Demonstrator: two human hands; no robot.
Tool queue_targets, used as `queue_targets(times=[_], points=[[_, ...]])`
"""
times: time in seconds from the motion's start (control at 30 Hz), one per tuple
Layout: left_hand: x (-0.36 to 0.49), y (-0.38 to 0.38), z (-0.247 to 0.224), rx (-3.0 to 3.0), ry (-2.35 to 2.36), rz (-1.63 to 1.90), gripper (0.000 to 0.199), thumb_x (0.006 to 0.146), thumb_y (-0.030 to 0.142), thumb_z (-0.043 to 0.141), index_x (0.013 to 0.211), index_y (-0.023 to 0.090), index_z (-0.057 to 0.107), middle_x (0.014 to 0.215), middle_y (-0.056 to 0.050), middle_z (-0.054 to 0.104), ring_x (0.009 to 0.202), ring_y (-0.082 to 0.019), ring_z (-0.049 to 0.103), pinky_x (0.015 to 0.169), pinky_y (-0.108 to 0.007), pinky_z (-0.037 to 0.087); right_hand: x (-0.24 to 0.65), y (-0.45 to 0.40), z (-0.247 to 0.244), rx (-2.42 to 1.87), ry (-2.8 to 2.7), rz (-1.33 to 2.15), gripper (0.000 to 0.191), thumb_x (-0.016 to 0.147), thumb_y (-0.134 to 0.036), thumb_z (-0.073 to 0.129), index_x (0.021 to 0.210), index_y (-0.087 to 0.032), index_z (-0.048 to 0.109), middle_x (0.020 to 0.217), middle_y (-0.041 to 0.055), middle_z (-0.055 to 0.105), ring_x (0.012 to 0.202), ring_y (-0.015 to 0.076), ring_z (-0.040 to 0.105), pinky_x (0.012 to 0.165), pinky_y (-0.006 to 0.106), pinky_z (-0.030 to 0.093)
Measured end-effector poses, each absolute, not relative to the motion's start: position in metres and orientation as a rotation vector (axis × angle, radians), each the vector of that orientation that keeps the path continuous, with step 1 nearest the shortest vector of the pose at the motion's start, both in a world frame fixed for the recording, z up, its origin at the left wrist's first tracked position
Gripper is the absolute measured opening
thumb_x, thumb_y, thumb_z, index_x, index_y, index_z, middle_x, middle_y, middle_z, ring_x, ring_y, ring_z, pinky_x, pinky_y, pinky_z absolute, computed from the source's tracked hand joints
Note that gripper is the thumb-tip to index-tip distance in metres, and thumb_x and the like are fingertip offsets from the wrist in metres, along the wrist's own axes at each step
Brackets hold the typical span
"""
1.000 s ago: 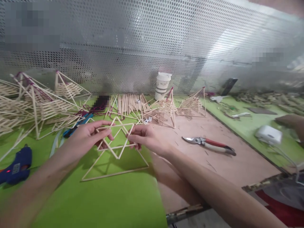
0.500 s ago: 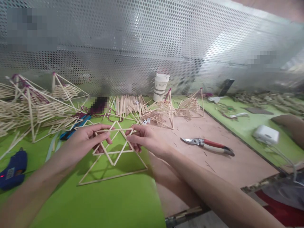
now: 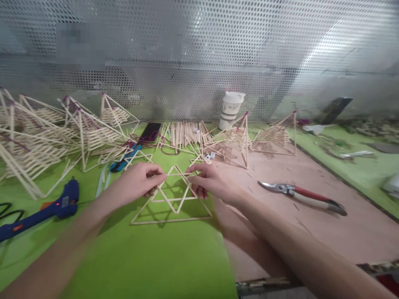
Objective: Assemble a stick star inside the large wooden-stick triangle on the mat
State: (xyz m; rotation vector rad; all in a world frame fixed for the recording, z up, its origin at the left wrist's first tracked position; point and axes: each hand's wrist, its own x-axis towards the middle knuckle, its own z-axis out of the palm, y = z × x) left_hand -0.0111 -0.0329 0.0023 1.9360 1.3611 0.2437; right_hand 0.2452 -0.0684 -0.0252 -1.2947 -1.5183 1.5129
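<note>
Two small triangles of thin wooden sticks [image 3: 177, 200] overlap as a star shape between my hands. My left hand [image 3: 146, 179] pinches the star's upper left corner between thumb and fingers. On the other side, my right hand [image 3: 204, 178] grips its upper right corner with closed fingers. A larger stick triangle [image 3: 174, 220] is below and behind the star, its long near side showing on the green surface [image 3: 149, 261]. Whether the star touches the larger triangle cannot be made out.
Stick pyramids [image 3: 99, 128] crowd the left, near a blue glue gun [image 3: 59, 207] and blue cutter [image 3: 126, 158]. Loose sticks [image 3: 183, 135], a white cup [image 3: 231, 110] and more pyramids [image 3: 276, 137] stand at the back. Red-handled pruning shears [image 3: 302, 195] lie on the right board.
The view has shifted left, so most things appear further right. The star now looks lower and closer to the larger triangle, still held by both hands. The co-worker's hand at right is out of view.
</note>
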Motion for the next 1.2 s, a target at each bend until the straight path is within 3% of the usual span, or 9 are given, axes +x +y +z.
queue_targets(times=[0.2, 0.4, 0.67, 0.8, 0.93, 1.07, 1.13, 1.2], points=[[-0.011, -0.033, -0.001, 2.026, 1.373, 0.128, 0.034, 0.097, 0.05, 0.061, 0.085, 0.02, 0.07, 0.071, -0.003, 0.071, 0.057, -0.017, 0.06, 0.054, -0.028, 0.04, 0.243, -0.07, -0.029, -1.42, -1.609, 1.492, 0.012, 0.102, -0.016, 0.065, 0.094, -0.025, 0.065, 0.06, -0.005, 0.07, 0.05, 0.0118, 0.063, 0.045, 0.022, 0.049], [-0.012, -0.033, -0.008, 2.107, 1.421, 0.141, 0.046, 0.096, 0.063, 0.058, 0.083, 0.022, 0.072, 0.069, -0.003, 0.072, 0.052, -0.016, 0.056, 0.051, -0.029, 0.032, 0.242, -0.067, -0.032, -1.43, -1.593, 1.44, 0.018, 0.1, -0.016, 0.066, 0.084, -0.024, 0.067, 0.062, -0.0038, 0.071, 0.052, 0.0111, 0.063, 0.05, 0.022, 0.052], [-0.011, -0.033, -0.002, 2.07, 1.344, 0.172, 0.05, 0.097, 0.066, 0.057, 0.085, 0.021, 0.074, 0.067, -0.003, 0.071, 0.056, -0.018, 0.06, 0.054, -0.029, 0.036, 0.247, -0.063, -0.04, -1.352, -1.552, 1.405, 0.022, 0.097, -0.023, 0.07, 0.075, -0.026, 0.069, 0.064, -0.002, 0.072, 0.054, 0.0137, 0.064, 0.052, 0.027, 0.055], [-0.013, -0.031, 0.0, 1.922, 1.252, 0.214, 0.04, 0.095, 0.059, 0.063, 0.09, 0.021, 0.074, 0.076, -0.004, 0.073, 0.067, -0.02, 0.067, 0.063, -0.031, 0.047, 0.246, -0.06, -0.046, -1.309, -1.556, 1.409, 0.019, 0.095, -0.032, 0.074, 0.078, -0.027, 0.067, 0.065, -0.0008, 0.07, 0.055, 0.0152, 0.062, 0.05, 0.029, 0.052], [-0.015, -0.029, 0.001, 1.816, 1.204, 0.247, 0.039, 0.092, 0.059, 0.069, 0.085, 0.021, 0.071, 0.074, -0.002, 0.07, 0.067, -0.019, 0.066, 0.065, -0.031, 0.049, 0.246, -0.067, -0.023, -1.276, -1.458, 1.161, 0.02, 0.094, -0.039, 0.076, 0.091, -0.026, 0.061, 0.065, -0.0039, 0.058, 0.054, 0.0126, 0.05, 0.047, 0.025, 0.039], [-0.017, -0.029, -0.001, 1.78, 1.216, 0.235, 0.038, 0.096, 0.058, 0.066, 0.091, 0.021, 0.073, 0.076, -0.002, 0.07, 0.069, -0.019, 0.066, 0.066, -0.031, 0.05, 0.268, -0.086, 0.009, -0.897, -1.681, 1.295, 0.045, 0.095, -0.062, 0.066, 0.07, -0.026, 0.056, 0.061, -0.005, 0.045, 0.052, 0.0105, 0.039, 0.051, 0.028, 0.04], [-0.018, -0.028, -0.004, 1.798, 1.217, 0.228, 0.039, 0.098, 0.059, 0.064, 0.093, 0.021, 0.074, 0.077, -0.003, 0.07, 0.069, -0.019, 0.066, 0.066, -0.031, 0.05, 0.286, -0.095, 0.003, -0.94, -1.828, 1.334, 0.052, 0.09, -0.073, 0.066, 0.065, -0.029, 0.055, 0.057, -0.0035, 0.048, 0.053, 0.013, 0.049, 0.047, 0.029, 0.042], [-0.02, -0.027, -0.007, 1.802, 1.229, 0.221, 0.04, 0.098, 0.059, 0.064, 0.092, 0.021, 0.074, 0.077, -0.003, 0.071, 0.069, -0.019, 0.066, 0.066, -0.031, 0.049, 0.304, -0.102, -0.02, -1.017, -1.856, 1.306, 0.054, 0.089, -0.074, 0.066, 0.06, -0.03, 0.052, 0.054, -0.0021, 0.049, 0.052, 0.0141, 0.053, 0.041, 0.028, 0.039]])
